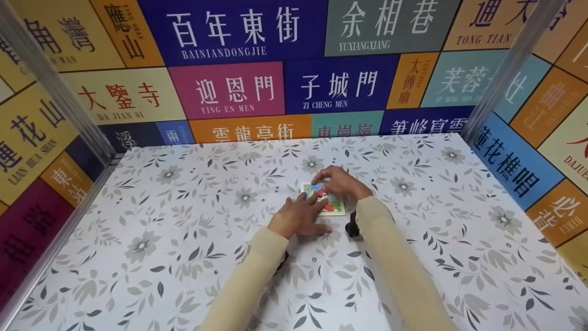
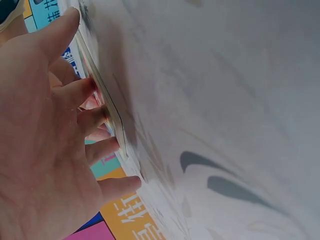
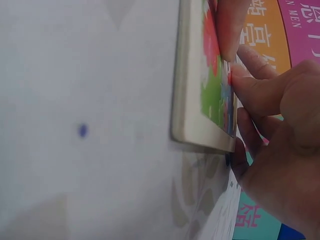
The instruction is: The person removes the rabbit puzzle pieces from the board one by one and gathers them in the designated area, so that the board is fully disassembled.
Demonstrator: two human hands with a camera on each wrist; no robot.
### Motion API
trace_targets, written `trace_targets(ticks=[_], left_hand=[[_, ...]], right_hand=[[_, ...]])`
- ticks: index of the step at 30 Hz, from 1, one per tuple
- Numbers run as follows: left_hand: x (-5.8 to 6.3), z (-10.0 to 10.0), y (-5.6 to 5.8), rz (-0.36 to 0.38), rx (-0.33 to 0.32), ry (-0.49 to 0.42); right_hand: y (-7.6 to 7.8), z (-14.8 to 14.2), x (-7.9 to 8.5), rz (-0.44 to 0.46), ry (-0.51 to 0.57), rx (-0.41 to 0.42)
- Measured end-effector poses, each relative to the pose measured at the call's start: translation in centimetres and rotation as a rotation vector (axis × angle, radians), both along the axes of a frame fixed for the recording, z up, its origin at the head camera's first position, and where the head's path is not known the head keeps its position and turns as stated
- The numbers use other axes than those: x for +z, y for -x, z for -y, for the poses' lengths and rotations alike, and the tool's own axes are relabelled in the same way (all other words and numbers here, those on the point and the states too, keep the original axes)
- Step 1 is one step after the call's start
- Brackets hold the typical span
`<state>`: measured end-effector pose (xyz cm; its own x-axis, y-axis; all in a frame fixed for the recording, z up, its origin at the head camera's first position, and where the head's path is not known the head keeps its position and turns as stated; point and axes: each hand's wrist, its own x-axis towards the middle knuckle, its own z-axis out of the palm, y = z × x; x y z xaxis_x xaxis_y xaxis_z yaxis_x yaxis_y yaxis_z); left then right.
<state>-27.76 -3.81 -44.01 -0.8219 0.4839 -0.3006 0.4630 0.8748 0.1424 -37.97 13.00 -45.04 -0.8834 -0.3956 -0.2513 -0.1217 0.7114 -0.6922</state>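
Spreading its fingers over the picture board point(image 1: 339, 206), your left hand point(image 1: 301, 216) touches its face; your right hand point(image 1: 341, 182) bends round its far right side, though whether it pinches anything there I can't tell. Uneven pressure from your two hands could skid or tip the board. It lies on the floral tablecloth point(image 1: 183, 257), blue edge pointing away from you, green edge towards you, long axis seemingly left to right.

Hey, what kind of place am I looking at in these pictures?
Probably a small booth or staged work corner: walls printed with Chinese lettering stand on three sides, shiny posts mark two corners, and a floral-patterned surface fills the space between.
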Motion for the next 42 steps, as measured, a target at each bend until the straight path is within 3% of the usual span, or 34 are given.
trace_targets(ticks=[6, 13, 19, 26, 32, 42], left_hand=[[0.2, -0.2, -0.2, 0.019, 0.017, -0.017], [0.0, -0.3, -0.1, 0.003, 0.010, 0.008], [0.0, -0.2, 0.0, 0.027, 0.032, -0.013], [0.0, -0.1, 0.0, 0.046, 0.052, -0.043], [0.1, -0.1, -0.1, 0.065, 0.058, -0.042], [-0.1, 0.1, -0.3, 0.053, 0.063, -0.090]], right_hand=[[-0.2, -0.2, 0.2, 0.013, 0.026, -0.031], [-0.1, -0.3, 0.4, 0.032, 0.021, 0.012], [0.1, 0.3, 0.6, 0.090, 0.026, -0.064], [0.1, 0.9, 0.5, 0.045, 0.021, -0.068], [0.0, 1.0, 0.6, 0.067, 0.016, -0.099], [-0.1, 1.2, 0.2, 0.002, 0.036, -0.046]])
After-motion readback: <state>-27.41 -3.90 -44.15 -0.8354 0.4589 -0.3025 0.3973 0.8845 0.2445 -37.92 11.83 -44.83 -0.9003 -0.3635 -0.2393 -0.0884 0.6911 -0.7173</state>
